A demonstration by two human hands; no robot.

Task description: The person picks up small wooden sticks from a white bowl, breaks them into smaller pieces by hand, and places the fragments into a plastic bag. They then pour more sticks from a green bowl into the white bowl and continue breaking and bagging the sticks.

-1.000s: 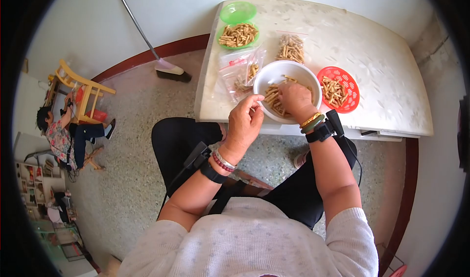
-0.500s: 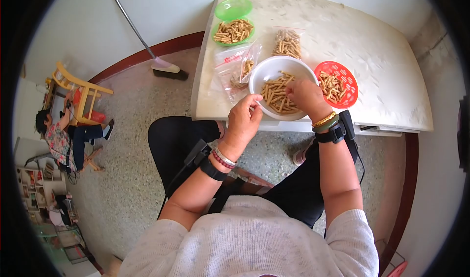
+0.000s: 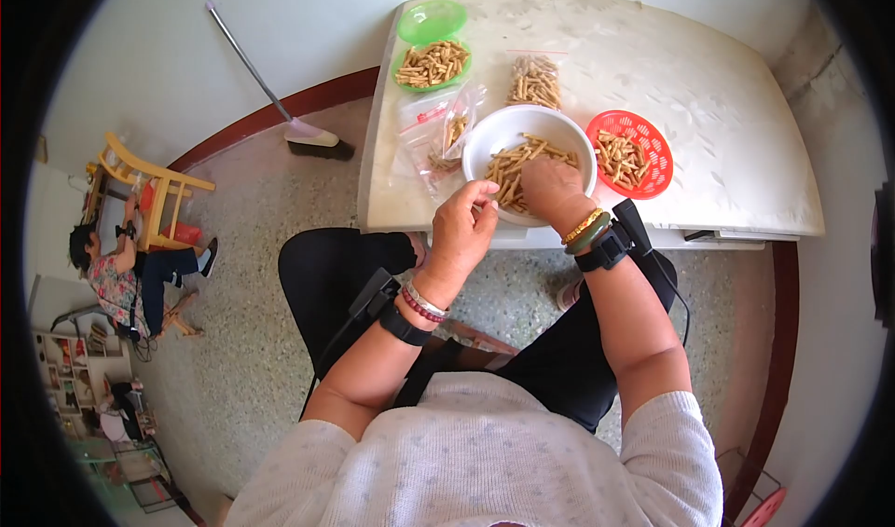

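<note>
A white bowl at the table's front edge holds many short, tan, stick-shaped pieces that look like crunchy snack sticks. My left hand is at the bowl's near-left rim, its thumb and forefinger closed on the edge. Down inside the bowl, my right hand is bent over the sticks. Its fingertips are hidden, so whether they grip any cannot be seen. Right of the bowl, touching or nearly touching it, is a red perforated basket with more sticks.
Behind the bowl lies a filled clear bag; more clear zip bags are at its left. A green dish of sticks and a green lid stand back left. A broom leans on the wall. Another person sits far left.
My right hand has moved left and deeper into the bowl, over the middle of the sticks. My left hand stays at the rim. The view has shifted slightly.
</note>
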